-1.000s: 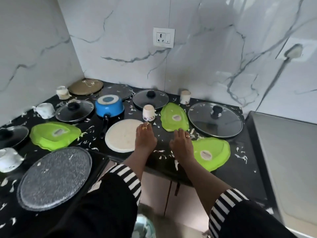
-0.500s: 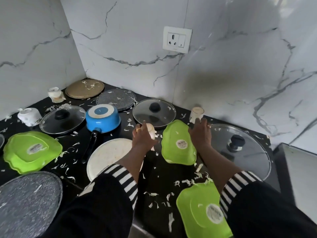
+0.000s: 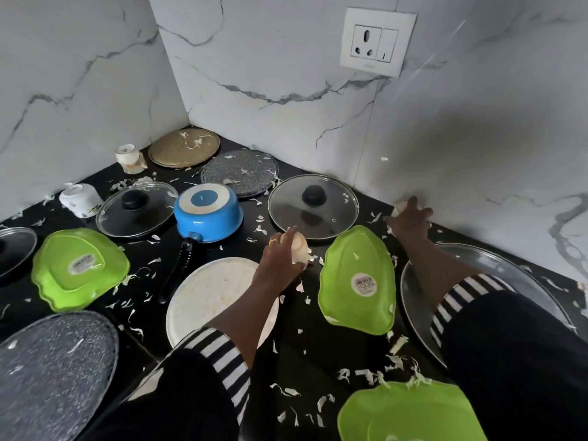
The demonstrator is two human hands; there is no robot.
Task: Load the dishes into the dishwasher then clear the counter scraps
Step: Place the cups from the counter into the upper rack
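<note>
The left hand (image 3: 280, 254) curls round a glossy cream cup (image 3: 301, 249) between the glass lid (image 3: 318, 218) and the wavy green plastic plate (image 3: 353, 259). The right hand (image 3: 410, 219) covers a second cup (image 3: 400, 207) by the far marble wall (image 3: 477, 138); its grip is unclear. Pale shreds (image 3: 359, 375) litter the black counter (image 3: 311, 345).

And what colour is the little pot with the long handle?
The pot is bright blue, its handle black, seen best in the head view.

On the counter (image 3: 315, 351) — three green plates (image 3: 79, 268), four glass lids (image 3: 313, 206), four small white cups (image 3: 81, 198), two grey speckled discs (image 3: 239, 173), one gold disc (image 3: 184, 147), one white disc (image 3: 219, 300) — one blue saucepan (image 3: 206, 214).
</note>
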